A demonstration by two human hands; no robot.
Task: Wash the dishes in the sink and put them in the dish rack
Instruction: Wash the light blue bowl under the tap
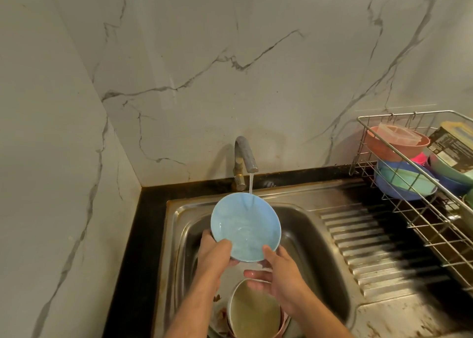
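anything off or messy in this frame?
Nothing spilled or broken. Brown grime streaks the counter at the drainboard's near end, and rusty stains line the sink rim. The bowls in the rack are heaped loosely at tilted angles, not slotted upright.

Both bare forearms reach forward and up from the lower edge. The left hand (214, 253) curls its thumb over the near-left rim of a round light-blue bowl (245, 226); the right hand (277, 273) holds its near-right rim, thumb on top and fingers spread underneath.
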